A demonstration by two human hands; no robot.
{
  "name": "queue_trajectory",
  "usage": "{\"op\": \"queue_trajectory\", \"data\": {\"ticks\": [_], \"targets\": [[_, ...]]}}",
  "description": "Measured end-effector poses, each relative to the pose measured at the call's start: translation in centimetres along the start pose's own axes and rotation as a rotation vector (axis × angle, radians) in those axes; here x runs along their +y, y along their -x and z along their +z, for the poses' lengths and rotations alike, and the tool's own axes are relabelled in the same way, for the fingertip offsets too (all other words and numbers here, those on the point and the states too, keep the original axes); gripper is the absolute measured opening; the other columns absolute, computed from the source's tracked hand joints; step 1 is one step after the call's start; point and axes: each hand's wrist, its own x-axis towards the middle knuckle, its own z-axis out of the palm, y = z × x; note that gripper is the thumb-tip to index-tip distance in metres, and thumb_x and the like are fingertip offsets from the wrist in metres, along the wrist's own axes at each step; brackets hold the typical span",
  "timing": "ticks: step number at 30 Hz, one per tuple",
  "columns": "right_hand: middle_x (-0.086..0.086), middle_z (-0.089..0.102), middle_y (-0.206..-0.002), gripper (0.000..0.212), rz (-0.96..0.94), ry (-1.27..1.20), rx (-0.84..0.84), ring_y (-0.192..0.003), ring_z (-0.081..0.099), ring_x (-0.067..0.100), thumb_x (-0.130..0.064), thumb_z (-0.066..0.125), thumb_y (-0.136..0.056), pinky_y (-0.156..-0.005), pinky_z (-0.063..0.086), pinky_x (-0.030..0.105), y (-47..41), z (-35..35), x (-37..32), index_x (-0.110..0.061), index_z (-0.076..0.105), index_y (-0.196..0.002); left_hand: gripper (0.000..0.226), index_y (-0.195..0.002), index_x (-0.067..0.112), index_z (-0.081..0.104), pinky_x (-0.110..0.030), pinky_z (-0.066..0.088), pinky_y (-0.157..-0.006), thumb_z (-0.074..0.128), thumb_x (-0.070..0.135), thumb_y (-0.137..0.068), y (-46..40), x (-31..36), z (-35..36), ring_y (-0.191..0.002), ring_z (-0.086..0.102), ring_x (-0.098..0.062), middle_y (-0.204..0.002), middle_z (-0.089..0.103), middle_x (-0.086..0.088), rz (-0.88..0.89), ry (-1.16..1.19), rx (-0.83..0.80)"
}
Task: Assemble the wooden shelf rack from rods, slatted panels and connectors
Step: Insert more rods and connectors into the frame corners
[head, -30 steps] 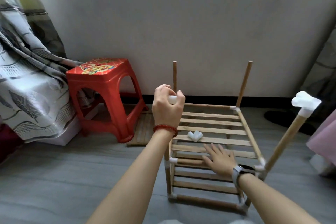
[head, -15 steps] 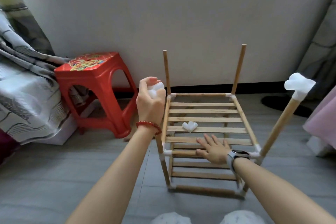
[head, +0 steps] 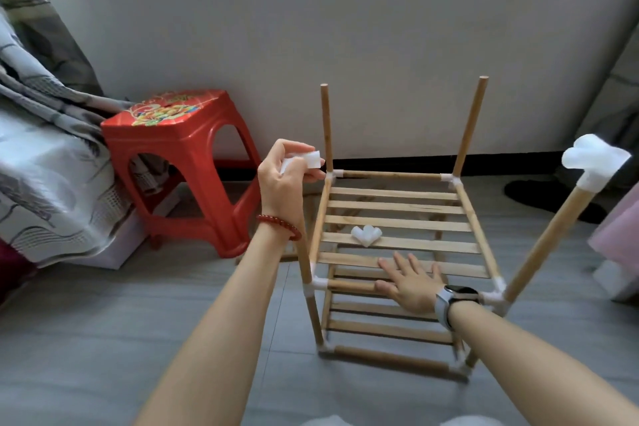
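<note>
Your left hand (head: 290,173) pinches a white connector (head: 308,159) in curled fingers, just beside the far-left rod (head: 326,128) of the wooden rack (head: 397,252) standing on the floor. Your right hand (head: 411,282) lies flat, fingers spread, on the upper slatted panel (head: 397,209), near a loose connector (head: 366,235). A red stool (head: 179,162) stands to the left.

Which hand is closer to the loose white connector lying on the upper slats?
Right. The right hand presses flat just below the loose connector; the left hand holds another connector higher, beside the frame.
</note>
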Motion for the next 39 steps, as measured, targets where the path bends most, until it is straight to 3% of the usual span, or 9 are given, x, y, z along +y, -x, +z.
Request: {"op": "queue_trajectory", "data": {"ticks": [4,8,10,13,17,22,29,34,39], "targets": [[-0.003,-0.013,-0.158,0.059,0.017,-0.009,-0.019,-0.144,-0.014,0.023,-0.057,0.019,-0.096,-0.111,-0.008,0.057,0.4,0.0,-0.3,-0.039,-0.002,-0.148,0.021,-0.083,0.005,0.055,-0.024,0.051,-0.055,0.038,0.007,-0.071,-0.2,0.0,-1.0,-0.056,0.064,-0.019,-0.067,0.064,-0.011,-0.038,0.060,-0.122],[-0.002,-0.007,-0.159,0.060,0.026,-0.021,-0.050,-0.145,-0.008,0.025,-0.058,0.022,-0.095,-0.111,-0.002,0.058,0.9,-0.4,-1.1,-0.038,0.002,-0.148,0.014,-0.078,0.010,0.053,-0.025,0.035,-0.043,0.040,0.014,-0.076,0.3,-0.4,-0.7,-0.044,0.039,-0.013,-0.051,0.043,-0.005,-0.003,0.057,-0.010],[0.003,0.019,-0.155,0.061,0.028,-0.005,-0.031,-0.141,0.019,0.028,-0.058,0.030,-0.094,-0.109,0.019,0.055,0.7,-1.6,-1.4,-0.031,0.017,-0.147,0.013,-0.075,0.013,0.051,-0.023,0.028,-0.041,0.038,0.016,-0.078,0.4,-0.8,-0.1,-0.043,0.030,-0.010,-0.051,0.034,0.000,-0.008,0.095,0.084],[0.003,0.050,-0.132,0.056,0.042,-0.090,0.249,-0.116,0.051,0.022,-0.050,0.043,-0.093,-0.092,0.044,0.039,-0.2,-3.7,-2.1,-0.020,0.033,-0.139,0.013,-0.070,0.021,0.051,-0.023,0.026,-0.043,0.040,0.022,-0.076,0.2,-1.5,0.8,-0.043,0.029,-0.008,-0.046,0.034,0.012,0.012,0.085,0.197],[0.010,0.041,-0.138,0.068,0.047,-0.353,0.326,-0.127,0.040,0.027,-0.046,0.052,-0.091,-0.098,0.039,0.039,-2.9,-5.4,-3.4,-0.017,0.023,-0.145,0.013,-0.063,0.035,0.052,-0.031,0.026,-0.048,0.041,0.037,-0.071,0.1,-2.4,1.0,-0.045,0.030,-0.015,-0.045,0.037,0.011,0.077,0.052,0.251],[0.003,0.062,-0.099,0.022,0.045,-0.280,0.311,-0.084,0.058,0.021,-0.043,0.044,-0.095,-0.069,0.045,0.033,-4.9,-4.6,-4.8,-0.022,0.048,-0.101,0.012,-0.070,0.033,0.051,-0.030,0.029,-0.051,0.045,0.040,-0.077,-0.4,-3.0,0.7,-0.047,0.035,-0.014,-0.049,0.042,0.014,0.113,0.031,0.227],[-0.007,0.049,-0.078,0.019,-0.070,-0.540,0.538,-0.069,0.046,0.008,-0.027,0.056,-0.091,-0.058,0.037,0.022,-1.4,-7.8,-5.2,-0.013,0.053,-0.104,0.009,-0.090,0.025,0.050,-0.046,0.045,-0.063,0.050,0.034,-0.088,0.0,-2.8,0.1,-0.067,0.050,-0.022,-0.076,0.052,0.003,0.142,-0.112,0.141],[-0.006,0.044,-0.093,0.018,-0.137,-0.551,0.641,-0.074,0.045,0.005,-0.034,0.060,-0.088,-0.061,0.033,0.016,3.0,-10.9,-4.3,-0.020,0.055,-0.098,0.016,-0.089,0.000,0.054,-0.010,0.038,-0.055,0.051,0.014,-0.095,0.3,-2.6,0.6,-0.053,0.047,-0.002,-0.064,0.048,0.006,0.195,-0.300,0.218],[0.000,0.048,-0.104,0.015,-0.164,-0.397,0.891,-0.094,0.043,0.013,-0.027,0.062,-0.089,-0.077,0.029,0.008,7.5,-12.6,-3.7,-0.016,0.059,-0.097,0.024,-0.094,-0.007,0.053,-0.009,0.033,-0.051,0.052,0.018,-0.095,0.7,-1.5,1.2,-0.056,0.046,-0.014,-0.072,0.052,-0.004,0.124,-0.385,0.269]]}}
